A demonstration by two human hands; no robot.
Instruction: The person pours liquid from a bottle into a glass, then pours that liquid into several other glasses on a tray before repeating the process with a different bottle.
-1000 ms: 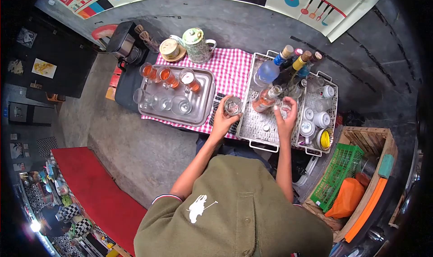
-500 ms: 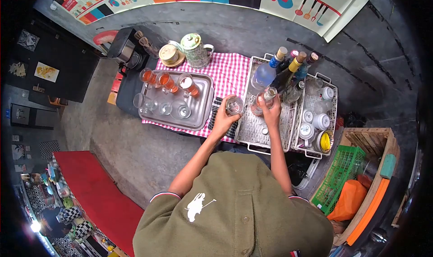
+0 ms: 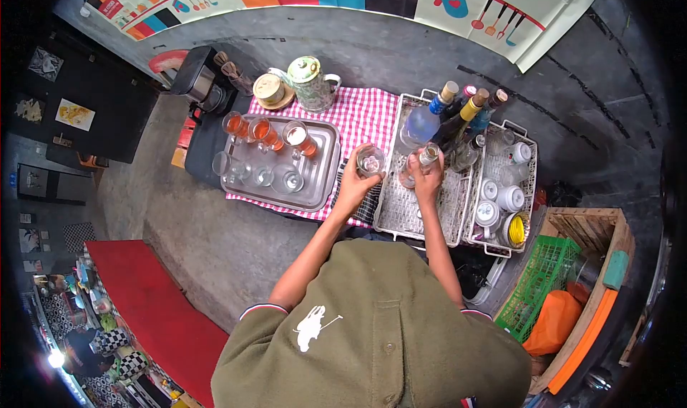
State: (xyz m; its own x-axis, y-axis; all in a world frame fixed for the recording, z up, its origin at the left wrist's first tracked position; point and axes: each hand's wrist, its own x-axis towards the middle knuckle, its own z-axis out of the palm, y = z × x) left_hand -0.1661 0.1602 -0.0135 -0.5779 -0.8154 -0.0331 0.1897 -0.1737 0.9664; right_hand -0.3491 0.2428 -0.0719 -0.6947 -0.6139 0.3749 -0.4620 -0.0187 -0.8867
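My left hand (image 3: pixel 353 186) is wrapped round a clear glass (image 3: pixel 371 162), held between the metal tray and the white wire rack. My right hand (image 3: pixel 427 179) grips a small clear glass bottle (image 3: pixel 410 172) with an open-looking neck, over the left part of the rack (image 3: pixel 444 215). Behind it stand a blue-tinted bottle (image 3: pixel 421 124) and several corked bottles. On the metal tray (image 3: pixel 315 193), to the left, several glass cups hold reddish liquid (image 3: pixel 262 132), and clear glasses (image 3: pixel 288 179) stand in front of them.
A green patterned teapot (image 3: pixel 311 86) and a lidded cup (image 3: pixel 269 89) stand on the checked cloth (image 3: pixel 368 111). A coffee maker (image 3: pixel 197 79) is at the left. White lidded jars (image 3: pixel 510 198) fill the right rack. A wooden crate (image 3: pixel 619 229) holds a green basket (image 3: pixel 533 286).
The bottle in my right hand has shifted slightly, and my left hand with the glass has moved a little up and left. The camera view has also moved slightly.
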